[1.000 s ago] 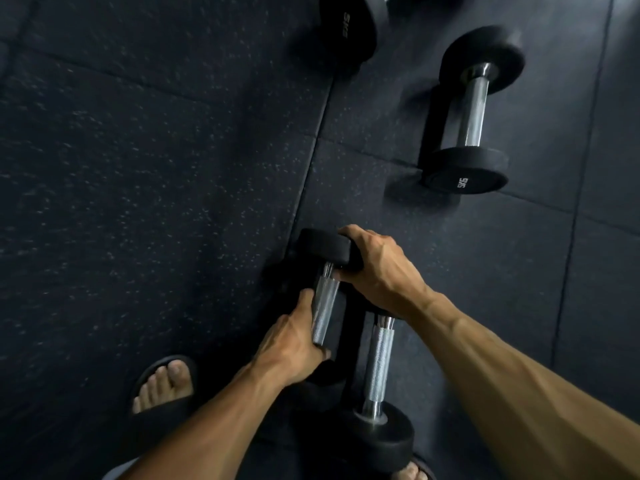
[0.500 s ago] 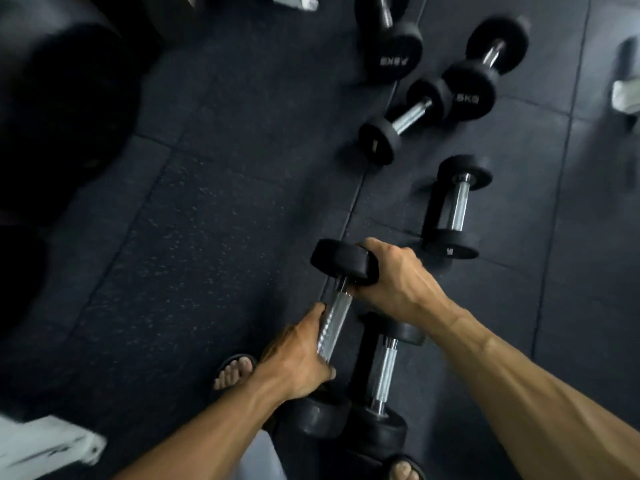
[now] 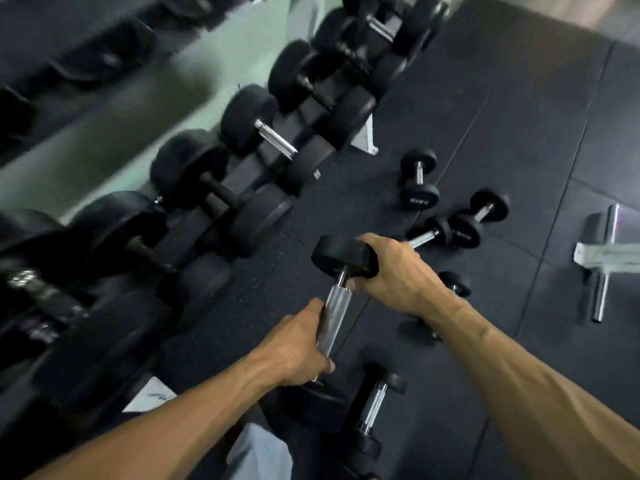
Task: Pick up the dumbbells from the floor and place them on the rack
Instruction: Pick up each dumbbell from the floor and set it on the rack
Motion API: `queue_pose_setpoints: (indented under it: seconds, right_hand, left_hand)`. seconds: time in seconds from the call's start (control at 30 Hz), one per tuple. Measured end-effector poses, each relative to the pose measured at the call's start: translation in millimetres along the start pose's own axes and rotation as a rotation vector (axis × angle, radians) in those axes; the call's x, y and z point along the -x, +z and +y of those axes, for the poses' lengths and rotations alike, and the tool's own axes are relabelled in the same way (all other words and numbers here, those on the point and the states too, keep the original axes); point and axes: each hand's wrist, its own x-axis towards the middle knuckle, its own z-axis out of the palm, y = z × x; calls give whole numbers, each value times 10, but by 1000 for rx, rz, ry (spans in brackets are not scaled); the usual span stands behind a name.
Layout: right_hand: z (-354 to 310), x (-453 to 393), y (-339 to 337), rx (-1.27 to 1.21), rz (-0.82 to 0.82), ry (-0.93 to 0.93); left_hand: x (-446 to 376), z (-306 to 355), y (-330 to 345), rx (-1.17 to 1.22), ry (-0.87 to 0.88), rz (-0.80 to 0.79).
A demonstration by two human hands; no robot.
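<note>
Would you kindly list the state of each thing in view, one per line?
Held dumbbell: lifted off the floor, tilted.
Left hand: closed around its handle.
Right hand: gripping its upper head.
Near dumbbell: lying on the floor by the held one.
Other dumbbells: scattered on the floor.
Rack: loaded with large dumbbells; blurred.

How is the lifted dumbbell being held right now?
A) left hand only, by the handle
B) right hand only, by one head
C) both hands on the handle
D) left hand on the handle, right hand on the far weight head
D: the left hand wraps the knurled handle of the lifted dumbbell, while the right hand grips its far head.
</note>
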Motion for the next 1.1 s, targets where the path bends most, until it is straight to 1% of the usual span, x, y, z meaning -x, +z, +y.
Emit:
queue_pose_setpoints:
  seconds: [0.23, 0.5, 0.63, 0.87, 1.1]
  right_hand:
    - [-1158, -413, -555, 35, -26, -83]
    - [-2407, -1167, -872, 88, -3, -199]
    - [-2990, -1643, -982, 151, -19, -302]
    - [-3641, -2564, -1192, 219, -78, -463]
    - [-4121, -3624, -1317, 294, -223, -665]
  left_hand:
    - [466, 91, -1099, 79, 38, 104]
    - [636, -87, -2477, 91, 29, 219]
    - [650, -212, -3082, 118, -4, 283]
    - [385, -252, -3832, 172, -127, 420]
    - [-86, -172, -4431, 412, -275, 545]
